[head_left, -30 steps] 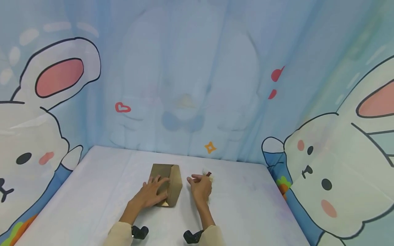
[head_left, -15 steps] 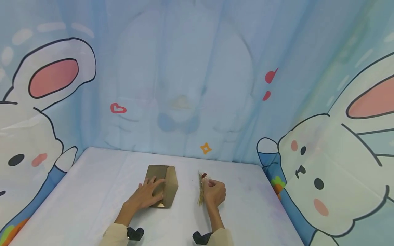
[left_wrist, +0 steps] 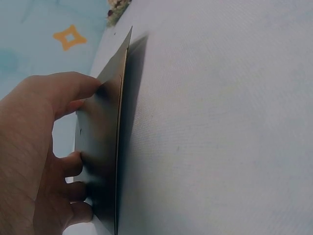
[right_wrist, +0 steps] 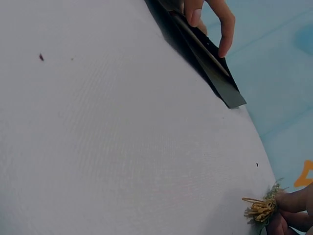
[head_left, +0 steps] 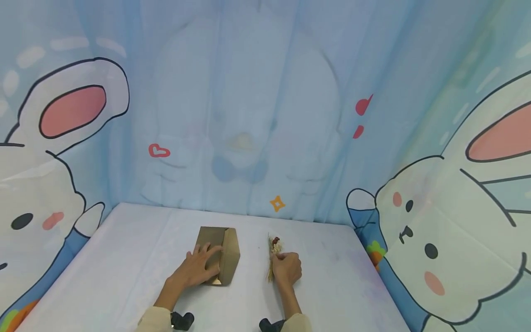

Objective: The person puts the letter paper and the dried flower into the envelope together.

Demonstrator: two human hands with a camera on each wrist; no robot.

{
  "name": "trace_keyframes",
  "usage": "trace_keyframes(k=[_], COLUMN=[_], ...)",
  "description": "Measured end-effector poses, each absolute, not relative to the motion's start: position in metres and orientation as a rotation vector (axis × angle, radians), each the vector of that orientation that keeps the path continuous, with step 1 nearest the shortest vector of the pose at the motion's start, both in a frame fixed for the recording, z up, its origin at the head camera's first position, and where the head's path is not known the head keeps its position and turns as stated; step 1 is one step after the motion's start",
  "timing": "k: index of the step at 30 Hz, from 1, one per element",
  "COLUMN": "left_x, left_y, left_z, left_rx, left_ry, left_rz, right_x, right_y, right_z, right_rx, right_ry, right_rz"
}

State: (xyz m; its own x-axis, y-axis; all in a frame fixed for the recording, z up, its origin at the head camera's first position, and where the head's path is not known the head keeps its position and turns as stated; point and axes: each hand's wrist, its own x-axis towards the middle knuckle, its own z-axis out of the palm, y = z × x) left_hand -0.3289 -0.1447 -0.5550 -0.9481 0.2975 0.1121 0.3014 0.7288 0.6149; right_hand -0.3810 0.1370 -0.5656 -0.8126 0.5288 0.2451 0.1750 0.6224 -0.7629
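A gold-brown paper envelope (head_left: 231,260) lies on the white table with its flap spread out to the right. My left hand (head_left: 198,268) rests on it, fingers spread over the paper. In the left wrist view, the fingertips (left_wrist: 73,164) press on the envelope's face (left_wrist: 98,142). To the right, a small bunch of dried flowers (head_left: 275,243) with dark red and cream heads lies upright in view, stems toward me. My right hand (head_left: 287,269) pinches it between thumb and curled forefinger; its cut stem ends (right_wrist: 261,211) show in the right wrist view.
The white tablecloth (head_left: 332,276) reaches back to a blue curtain (head_left: 249,92) printed with rabbits. Tiny dark specks, such as one dark fleck (right_wrist: 41,57), lie on the cloth. A black wrist camera (head_left: 182,320) sits on each wrist.
My right hand has moved from over the flowers to their right side, then lower toward the stems, uncovering the heads. My left hand stays on the envelope. The head view shifts slightly.
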Motion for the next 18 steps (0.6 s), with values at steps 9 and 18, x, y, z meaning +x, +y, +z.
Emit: trace_keyframes(k=[9, 18], left_x=[-0.3258, -0.3253], left_y=[-0.1455, -0.1435], left_z=[-0.5533, -0.5528], left_rx=[-0.490, -0.503], left_ry=[-2.911, -2.901], left_rz=[-1.058, -1.036], right_x=[-0.3790, -0.3803], right_y=[0.1379, 0.1387], right_z=[-0.5661, -0.5668], right_rx=[-0.572, -0.600], right_ry=[-2.379, -2.334], right_rz=[1.137, 1.150])
